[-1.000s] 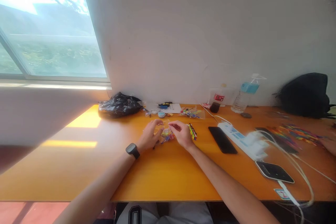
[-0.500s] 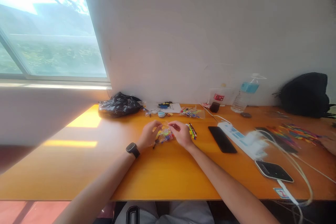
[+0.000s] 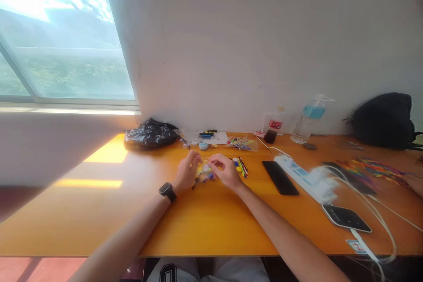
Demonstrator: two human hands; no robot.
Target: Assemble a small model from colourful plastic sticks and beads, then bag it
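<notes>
A small clear bag of colourful bits [image 3: 205,172] sits between my hands on the orange table [image 3: 211,216]. My left hand [image 3: 187,170], with a black watch on the wrist, pinches the bag's left side. My right hand [image 3: 225,170] has its fingers curled on the bag's right side. A bundle of coloured sticks [image 3: 242,166] lies just right of my right hand, with a few small round pieces beside it.
A black plastic bag [image 3: 150,133], small tools and another clear packet [image 3: 243,142] lie by the wall. To the right are a black phone [image 3: 280,177], a white power strip [image 3: 306,176] with cables, a water bottle [image 3: 307,121], more coloured sticks [image 3: 373,168] and a black bag [image 3: 385,119].
Both hands have drawn slightly closer together around the small bag, lifting and bunching it. Nothing else on the table moved.
</notes>
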